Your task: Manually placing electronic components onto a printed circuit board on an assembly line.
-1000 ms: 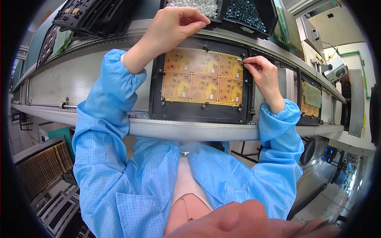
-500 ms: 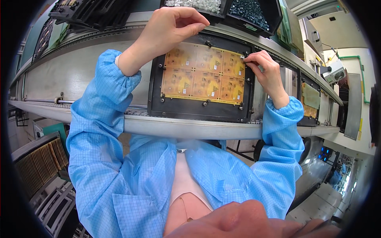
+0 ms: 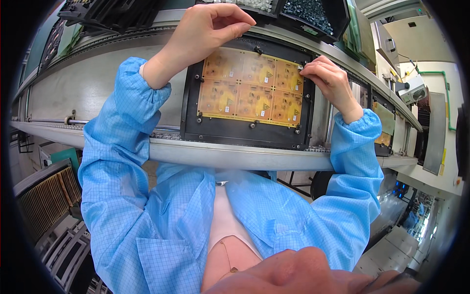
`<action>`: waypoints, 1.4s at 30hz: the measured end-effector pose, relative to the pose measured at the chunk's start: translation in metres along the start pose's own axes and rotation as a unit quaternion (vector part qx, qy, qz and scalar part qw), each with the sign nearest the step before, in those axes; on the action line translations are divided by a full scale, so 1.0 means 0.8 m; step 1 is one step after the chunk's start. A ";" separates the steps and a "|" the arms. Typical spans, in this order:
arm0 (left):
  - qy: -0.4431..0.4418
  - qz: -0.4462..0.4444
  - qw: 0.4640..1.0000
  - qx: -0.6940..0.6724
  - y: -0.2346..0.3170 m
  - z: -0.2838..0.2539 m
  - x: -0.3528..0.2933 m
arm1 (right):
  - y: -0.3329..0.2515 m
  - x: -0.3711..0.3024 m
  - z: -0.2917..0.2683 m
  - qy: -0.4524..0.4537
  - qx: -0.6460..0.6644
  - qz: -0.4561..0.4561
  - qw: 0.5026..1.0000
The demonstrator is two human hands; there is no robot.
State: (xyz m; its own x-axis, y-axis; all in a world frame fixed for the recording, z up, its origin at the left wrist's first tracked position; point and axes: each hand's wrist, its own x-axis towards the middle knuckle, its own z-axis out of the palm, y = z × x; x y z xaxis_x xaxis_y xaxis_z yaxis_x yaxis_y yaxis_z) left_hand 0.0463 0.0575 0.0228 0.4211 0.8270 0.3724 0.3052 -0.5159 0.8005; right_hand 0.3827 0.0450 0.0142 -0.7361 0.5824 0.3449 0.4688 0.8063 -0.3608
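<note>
A yellow-orange circuit board panel, divided into several like boards, lies in a black frame on the conveyor. At the panel's far right corner, my right hand is closed, thumb and fingers pinched at a small white component. Whether that part is seated in the board cannot be made out. Over the frame's far left edge hangs my left hand, its thumb and index fingertip pinched together. Anything between those fingertips is too small to tell.
Beyond the frame stand black bins, one with white parts, another with dark bluish parts. Black trays are stacked at the far left. A metal conveyor rail runs along the near side. Another carrier sits farther right.
The right hand stays at the panel's far right corner, its wrist a little nearer the far side. My left hand has shifted slightly left and away, still pinched.
</note>
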 end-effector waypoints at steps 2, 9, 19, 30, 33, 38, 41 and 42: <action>0.000 -0.001 1.000 -0.007 -0.003 0.001 -0.002 | -0.001 -0.002 0.000 0.000 0.011 0.018 1.000; 0.007 -0.027 0.998 -0.056 0.022 0.001 -0.001 | 0.003 -0.009 0.003 0.028 0.049 0.087 0.995; 0.029 -0.054 0.995 -0.081 0.027 -0.001 0.004 | 0.006 0.001 -0.005 0.000 -0.022 0.010 1.000; -0.044 -0.111 0.988 -0.094 0.014 0.030 -0.008 | 0.049 0.074 -0.030 0.168 -0.121 0.032 0.978; -0.058 -0.111 0.989 -0.077 0.013 0.046 -0.010 | 0.091 0.108 -0.021 0.093 -0.237 0.063 0.965; -0.103 -0.103 0.989 -0.042 0.028 0.054 -0.003 | 0.113 0.128 -0.016 -0.021 -0.309 0.130 0.942; -0.107 -0.062 0.992 -0.010 0.029 0.072 0.007 | 0.121 0.131 -0.009 -0.032 -0.359 0.123 0.925; -0.098 -0.026 0.995 0.013 0.026 0.079 0.011 | 0.123 0.133 -0.002 -0.028 -0.341 0.142 0.929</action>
State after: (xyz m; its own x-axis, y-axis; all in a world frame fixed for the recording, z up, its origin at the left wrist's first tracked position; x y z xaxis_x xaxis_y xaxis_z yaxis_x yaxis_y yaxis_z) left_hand 0.1102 0.0399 0.0132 0.5609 0.7954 0.2299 0.3523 -0.4805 0.8031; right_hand 0.3515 0.1866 0.0169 -0.5510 0.7908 0.2666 0.8340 0.5102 0.2102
